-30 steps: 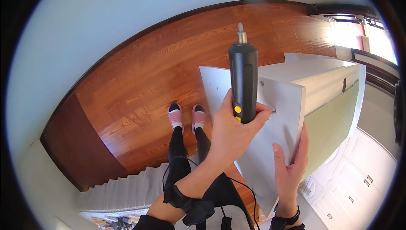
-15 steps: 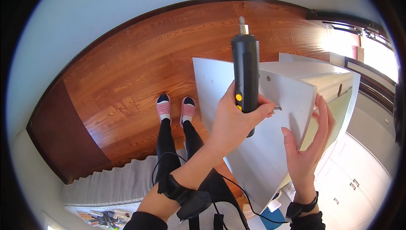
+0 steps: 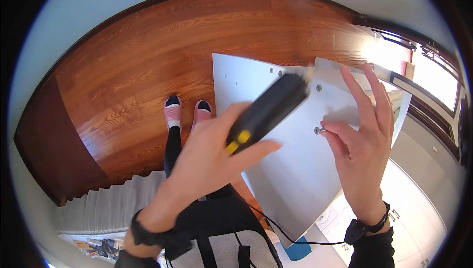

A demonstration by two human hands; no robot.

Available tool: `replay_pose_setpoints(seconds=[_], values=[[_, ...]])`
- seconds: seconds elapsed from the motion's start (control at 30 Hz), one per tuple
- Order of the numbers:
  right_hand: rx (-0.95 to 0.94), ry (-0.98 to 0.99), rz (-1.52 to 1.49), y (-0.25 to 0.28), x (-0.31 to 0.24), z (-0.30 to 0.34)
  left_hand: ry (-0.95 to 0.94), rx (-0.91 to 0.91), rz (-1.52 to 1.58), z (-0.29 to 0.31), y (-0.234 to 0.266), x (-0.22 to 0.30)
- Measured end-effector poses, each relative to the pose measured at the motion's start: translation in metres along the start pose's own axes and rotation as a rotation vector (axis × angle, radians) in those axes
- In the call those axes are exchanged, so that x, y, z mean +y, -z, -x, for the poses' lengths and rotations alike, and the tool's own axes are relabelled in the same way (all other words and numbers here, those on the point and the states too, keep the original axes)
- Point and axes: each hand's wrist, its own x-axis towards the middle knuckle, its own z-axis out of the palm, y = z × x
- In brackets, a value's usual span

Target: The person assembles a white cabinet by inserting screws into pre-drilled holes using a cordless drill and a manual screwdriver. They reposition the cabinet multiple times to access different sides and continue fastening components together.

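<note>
Pinching a screw (image 3: 317, 130), the right hand (image 3: 363, 152) hides its tip.

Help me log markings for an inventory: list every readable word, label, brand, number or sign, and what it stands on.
No text can be read.
Black cylindrical electric screwdriver with yellow buttons: blurred; no legible marking.
Flat white panel: no lettering visible.
Small mixed items at lower left: too small to tell.

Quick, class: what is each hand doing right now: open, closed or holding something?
Left hand: closed around the black electric screwdriver.
Right hand: pinching a metal screw.
</note>
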Motion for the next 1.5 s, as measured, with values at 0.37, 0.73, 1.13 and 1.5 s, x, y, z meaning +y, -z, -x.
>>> replay_pose_setpoints(seconds=[0.37, 0.73, 1.13, 1.5], values=[[0.032, -0.039, -0.065, -0.004, 0.005, 0.005, -0.203, -0.150, -0.318, 0.026, 0.017, -0.004], [0.016, -0.060, -0.083, -0.003, 0.004, 0.007, -0.232, -0.175, -0.663, 0.022, 0.019, 0.018], [0.006, -0.055, -0.085, -0.003, 0.005, 0.005, -0.336, -0.144, -0.907, 0.025, 0.019, 0.035], [-0.008, -0.064, -0.083, -0.002, 0.004, 0.004, -0.402, -0.116, -1.070, 0.031, 0.018, 0.048]])
